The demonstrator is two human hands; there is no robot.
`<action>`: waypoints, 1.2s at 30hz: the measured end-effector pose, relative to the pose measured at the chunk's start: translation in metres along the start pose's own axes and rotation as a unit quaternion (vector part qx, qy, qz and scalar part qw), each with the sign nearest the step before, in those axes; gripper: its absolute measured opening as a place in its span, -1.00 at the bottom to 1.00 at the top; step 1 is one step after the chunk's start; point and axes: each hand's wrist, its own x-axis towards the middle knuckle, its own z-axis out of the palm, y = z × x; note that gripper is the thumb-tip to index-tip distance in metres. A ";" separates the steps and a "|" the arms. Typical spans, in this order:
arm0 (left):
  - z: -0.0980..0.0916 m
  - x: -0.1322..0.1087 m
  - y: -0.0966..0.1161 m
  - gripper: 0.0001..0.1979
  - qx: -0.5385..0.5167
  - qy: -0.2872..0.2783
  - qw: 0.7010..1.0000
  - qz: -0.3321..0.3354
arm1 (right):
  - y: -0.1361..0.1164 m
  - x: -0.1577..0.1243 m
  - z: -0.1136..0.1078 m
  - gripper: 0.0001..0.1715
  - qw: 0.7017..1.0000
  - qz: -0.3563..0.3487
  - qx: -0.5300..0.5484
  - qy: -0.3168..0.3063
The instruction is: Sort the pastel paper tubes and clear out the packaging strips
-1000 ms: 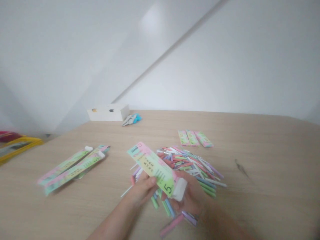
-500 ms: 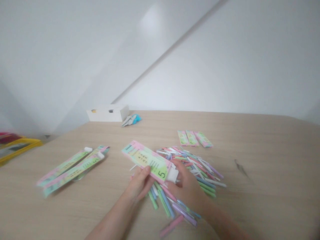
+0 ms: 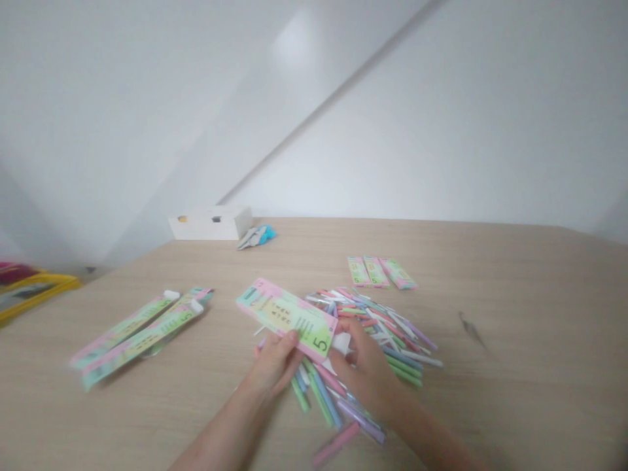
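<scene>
My left hand [image 3: 273,361] grips the near edge of a long pink-and-green packet [image 3: 287,317] marked with a 5, which tilts low over the wooden table [image 3: 515,366]. At the packet's white open end my right hand [image 3: 366,374] closes its fingers on the flap. Several pastel pens [image 3: 324,399] lie under both hands, part of a bigger heap of pens [image 3: 387,327] just to the right.
Two filled packets [image 3: 140,330] lie to the left. Three small packets [image 3: 380,271] sit beyond the heap. A white box [image 3: 210,222] and a blue-grey thing [image 3: 255,235] stand at the far edge by the wall. A yellow frame [image 3: 29,294] shows at far left.
Both hands have lowered the packet toward the table and shifted it a little left and away. My right hand has moved up over the pens to the packet's white end.
</scene>
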 end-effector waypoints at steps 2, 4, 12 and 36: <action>-0.001 0.000 -0.001 -0.36 -0.004 -0.004 1.000 -0.001 | 0.000 0.000 0.000 -0.77 1.000 0.007 0.005 -0.004; -0.003 0.001 -0.002 -0.38 -0.014 -0.001 1.000 0.001 | 0.002 0.000 -0.001 -0.79 0.999 0.010 0.035 -0.014; -0.013 0.004 -0.006 -0.36 -0.054 0.023 0.998 0.012 | 0.020 0.008 0.002 -0.85 0.960 0.012 0.276 -0.035; 0.004 -0.002 -0.003 -0.43 0.016 0.038 0.999 -0.018 | 0.014 0.011 0.012 -0.83 0.972 0.085 0.218 0.012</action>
